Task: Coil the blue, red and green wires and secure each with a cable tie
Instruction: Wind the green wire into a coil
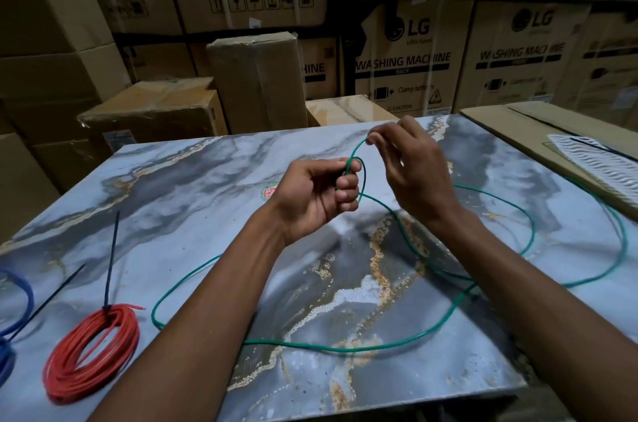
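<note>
Head view: left hand (310, 193) grips small green wire (345, 349) loop; right hand (411, 169) fingers pinch wire above marbled surface (193, 180).

Both forearms raised, left hand (312, 193) curled tight, right hand (407, 166) with fingertips pinched together.

"LG WASHING MACHINE" on cartons (404, 52)
</note>
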A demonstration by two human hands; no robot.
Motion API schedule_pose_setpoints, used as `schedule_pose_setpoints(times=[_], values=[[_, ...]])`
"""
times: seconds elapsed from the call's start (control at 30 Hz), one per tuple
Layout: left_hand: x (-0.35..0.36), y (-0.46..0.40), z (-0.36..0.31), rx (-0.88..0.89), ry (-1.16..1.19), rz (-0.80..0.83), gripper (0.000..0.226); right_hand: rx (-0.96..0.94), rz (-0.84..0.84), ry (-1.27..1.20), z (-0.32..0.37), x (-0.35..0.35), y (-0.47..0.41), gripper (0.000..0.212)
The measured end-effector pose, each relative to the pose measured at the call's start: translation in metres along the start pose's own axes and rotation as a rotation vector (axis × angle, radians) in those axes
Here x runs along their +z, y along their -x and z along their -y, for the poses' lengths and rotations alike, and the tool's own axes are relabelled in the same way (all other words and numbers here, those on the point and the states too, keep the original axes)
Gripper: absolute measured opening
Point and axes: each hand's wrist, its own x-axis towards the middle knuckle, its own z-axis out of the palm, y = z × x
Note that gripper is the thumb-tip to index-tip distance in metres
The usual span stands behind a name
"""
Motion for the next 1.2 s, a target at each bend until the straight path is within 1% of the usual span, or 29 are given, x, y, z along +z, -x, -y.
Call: schedule_pose_setpoints(times=[0.13,0.23,0.27,0.33,0.4,0.5,0.6,0.7,0.77,0.83,0.93,1.0,1.03,1.1,1.2], values=[[-0.001,0.004,-0.002,-0.06,-0.105,0.061,0.022,0.006,-0.009,0.003,0.002,0.0,0.002,0.029],[-0.003,0.003,-0.002,-0.019,-0.098,0.075,0.024,0.048,0.013,-0.018,-0.003,-0.001,0.0,0.027],[-0.005,0.002,-0.002,0.009,-0.078,0.067,0.024,0.062,0.044,-0.047,-0.006,-0.002,0.0,0.027],[-0.008,0.001,-0.001,0.056,-0.036,0.039,0.024,0.097,0.159,-0.146,-0.009,-0.004,0.002,0.025],[-0.01,0.0,-0.001,0.083,0.035,0.034,0.024,0.127,0.312,-0.217,-0.009,-0.003,0.009,0.023],[-0.011,0.001,-0.004,0.13,0.192,0.006,0.026,0.153,0.512,-0.244,-0.004,0.002,0.016,0.024],[-0.014,0.001,-0.011,0.204,0.337,-0.064,0.028,0.179,0.574,-0.252,0.002,0.003,0.017,0.031],[-0.019,0.002,-0.018,0.314,0.523,-0.177,0.034,0.152,0.642,-0.221,0.006,0.0,0.018,0.038],[-0.023,0.003,-0.025,0.389,0.643,-0.237,0.036,0.137,0.649,-0.23,0.006,-0.001,0.019,0.042],[-0.031,0.006,-0.031,0.462,0.774,-0.277,0.036,0.077,0.598,-0.217,0.006,-0.002,0.019,0.045],[-0.045,0.01,-0.038,0.527,0.864,-0.352,0.038,-0.07,0.41,-0.139,0.007,-0.004,0.016,0.043],[-0.049,0.012,-0.038,0.52,0.869,-0.378,0.039,-0.144,0.286,-0.046,0.006,-0.004,0.013,0.036],[-0.048,0.012,-0.037,0.511,0.861,-0.383,0.039,-0.158,0.257,0.01,0.005,-0.004,0.013,0.034],[-0.043,0.012,-0.036,0.483,0.824,-0.372,0.038,-0.132,0.293,0.11,0.006,-0.006,0.014,0.032],[-0.034,0.012,-0.033,0.421,0.719,-0.308,0.035,-0.099,0.467,0.187,0.007,-0.01,0.019,0.033]])
